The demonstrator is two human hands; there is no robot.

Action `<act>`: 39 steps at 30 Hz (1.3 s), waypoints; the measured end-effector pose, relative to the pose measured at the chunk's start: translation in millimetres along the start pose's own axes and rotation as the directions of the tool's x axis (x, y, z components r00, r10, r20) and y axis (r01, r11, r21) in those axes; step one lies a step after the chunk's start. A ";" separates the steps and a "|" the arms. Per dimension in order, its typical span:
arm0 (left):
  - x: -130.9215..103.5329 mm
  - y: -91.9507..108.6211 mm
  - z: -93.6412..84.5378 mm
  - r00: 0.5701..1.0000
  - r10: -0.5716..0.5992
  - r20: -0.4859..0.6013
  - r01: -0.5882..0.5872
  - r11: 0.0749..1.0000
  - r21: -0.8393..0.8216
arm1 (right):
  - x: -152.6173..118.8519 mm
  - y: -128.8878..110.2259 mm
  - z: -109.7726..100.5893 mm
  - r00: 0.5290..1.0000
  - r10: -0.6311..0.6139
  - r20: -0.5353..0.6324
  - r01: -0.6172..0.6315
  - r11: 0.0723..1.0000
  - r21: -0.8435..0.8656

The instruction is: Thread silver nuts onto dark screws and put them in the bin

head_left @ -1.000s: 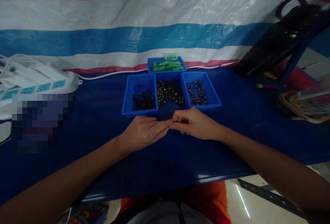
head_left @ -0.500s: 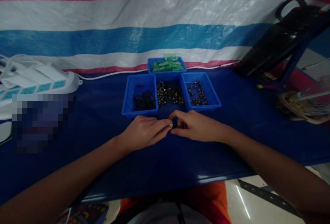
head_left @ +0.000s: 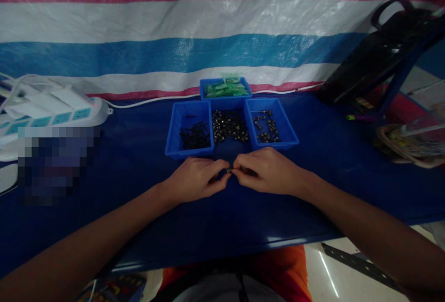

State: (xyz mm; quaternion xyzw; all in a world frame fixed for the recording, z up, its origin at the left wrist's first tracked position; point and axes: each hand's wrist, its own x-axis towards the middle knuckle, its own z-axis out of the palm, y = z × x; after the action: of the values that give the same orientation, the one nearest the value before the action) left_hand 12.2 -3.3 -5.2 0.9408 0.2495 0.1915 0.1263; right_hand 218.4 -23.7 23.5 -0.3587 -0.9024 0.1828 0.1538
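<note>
Between my hands is a small brassy metal piece [head_left: 229,170], too small to name exactly. My left hand [head_left: 198,179] pinches it between thumb and fingertips. From the other side my right hand [head_left: 266,170] is closed in a pinch at the same piece, its fingertips meeting it. Just beyond my hands lies a pile of small shiny metal parts [head_left: 229,125] between two blue bins. The left bin [head_left: 170,130] holds slim black pieces [head_left: 195,136]. Small metal parts [head_left: 268,130] lie scattered in the right bin [head_left: 288,128].
Behind these, a blue bin [head_left: 225,97] holds green packets [head_left: 225,87]. A white power strip [head_left: 79,112] is at the left, its cable [head_left: 149,102] running along the back. At the right stand a black bottle [head_left: 375,56] and a basket [head_left: 413,153]. The table edge [head_left: 222,258] is near me.
My right fingertips have come together and closed at the small metal piece. The left fingers have shifted slightly, with the piece still held between them.
</note>
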 end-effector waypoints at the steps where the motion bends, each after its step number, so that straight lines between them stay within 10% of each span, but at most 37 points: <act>1: 0.2 0.1 0.3 1.000 0.005 0.021 -0.005 1.000 -0.002 | -0.4 -1.2 -0.1 1.000 -0.011 -0.006 0.010 0.998 -0.055; 19: 1.2 2.2 -1.9 0.996 0.004 0.084 -0.007 1.000 0.027 | 0.2 3.4 2.8 0.997 -0.023 0.080 0.045 0.959 -0.280; 30: -0.9 1.9 -2.1 1.000 0.016 -0.020 -0.015 0.999 0.040 | 3.4 2.2 5.9 0.993 0.027 0.116 -0.029 1.000 0.010; 39: -1.5 -1.3 2.4 0.998 -0.049 0.046 0.045 0.996 0.079 | 0.5 0.8 2.7 0.991 0.038 0.127 -0.009 0.975 -0.224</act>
State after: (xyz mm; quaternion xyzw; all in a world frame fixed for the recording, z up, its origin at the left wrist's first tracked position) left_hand 11.5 -3.3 -8.2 0.9432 0.2757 0.1559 0.1002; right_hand 217.4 -23.4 20.8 -0.3716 -0.9210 0.1055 0.0509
